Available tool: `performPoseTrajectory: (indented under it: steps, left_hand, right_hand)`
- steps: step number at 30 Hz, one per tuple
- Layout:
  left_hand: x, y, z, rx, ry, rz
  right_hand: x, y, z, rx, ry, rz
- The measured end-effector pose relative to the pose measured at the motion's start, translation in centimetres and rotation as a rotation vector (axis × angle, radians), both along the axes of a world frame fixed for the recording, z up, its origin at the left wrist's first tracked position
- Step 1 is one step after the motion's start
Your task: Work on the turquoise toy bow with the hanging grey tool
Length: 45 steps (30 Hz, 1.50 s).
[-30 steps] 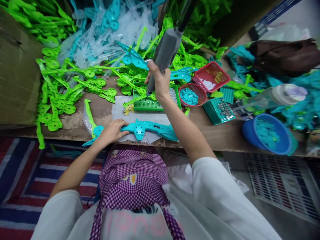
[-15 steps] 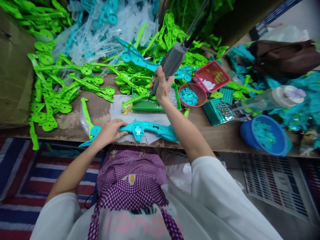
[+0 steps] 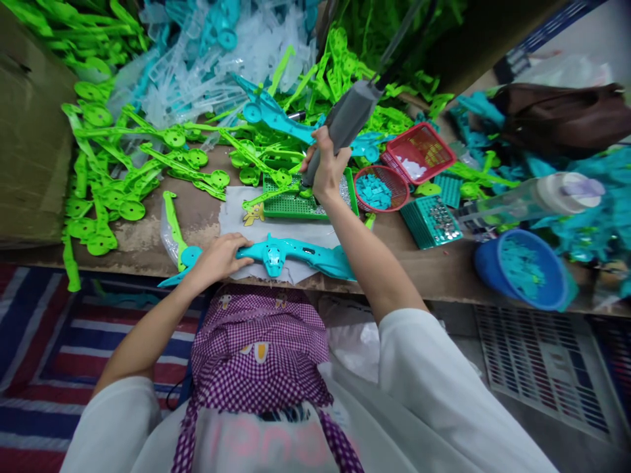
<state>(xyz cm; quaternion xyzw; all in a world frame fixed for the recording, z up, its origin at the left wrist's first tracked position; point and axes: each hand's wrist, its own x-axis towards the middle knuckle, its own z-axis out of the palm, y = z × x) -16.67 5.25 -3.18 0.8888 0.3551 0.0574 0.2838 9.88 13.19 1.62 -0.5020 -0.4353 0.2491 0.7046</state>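
Observation:
My left hand (image 3: 223, 256) is closed on the left part of a turquoise plastic bow-shaped toy piece (image 3: 296, 251), which lies on a grey cloth (image 3: 231, 220) near the table edge. A raised animal-head shape sits at the middle of that piece. My right hand (image 3: 327, 164) is wrapped round a grey electric screwdriver (image 3: 352, 115), held tilted with its lower end over a green tray (image 3: 353, 197). Small metal screws (image 3: 343, 188) fill part of the tray. Its bit is hard to make out against the green parts.
Bright green plastic arms (image 3: 108, 190) are heaped behind and left, beside clear parts (image 3: 197, 92). To the right stand a red round basket (image 3: 405, 197), a red square basket (image 3: 446, 154), a teal tray stack (image 3: 426, 226), a clear bottle (image 3: 530, 194) and a blue bucket (image 3: 493, 272).
The view has shifted slightly. My right hand and the screwdriver stay over the green tray, the tool's lower end a little changed in position. My left hand keeps its hold on the turquoise piece.

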Motion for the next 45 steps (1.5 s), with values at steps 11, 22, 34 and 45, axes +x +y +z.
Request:
performPoseTrajectory:
  steps: [11, 22, 34, 45]
  left_hand:
    - [0.2, -0.2, 0.1, -0.013, -0.025, 0.019]
    - [0.3, -0.1, 0.5, -0.026, 0.000, 0.024]
    - [0.4, 0.0, 0.6, -0.033, 0.028, 0.019]
    - [0.0, -0.1, 0.6, -0.029, -0.036, 0.036]
  right_hand:
    - [-8.7, -10.1, 3.2, -0.125, 0.168, 0.333]
    - [-8.8, -9.7, 0.7, -0.169, 0.067, 0.306]
    - [-10.0, -9.6, -0.7, -0.204, 0.010, 0.448]
    - [-5.4, -6.8, 3.8, 0.124, 0.057, 0.089]
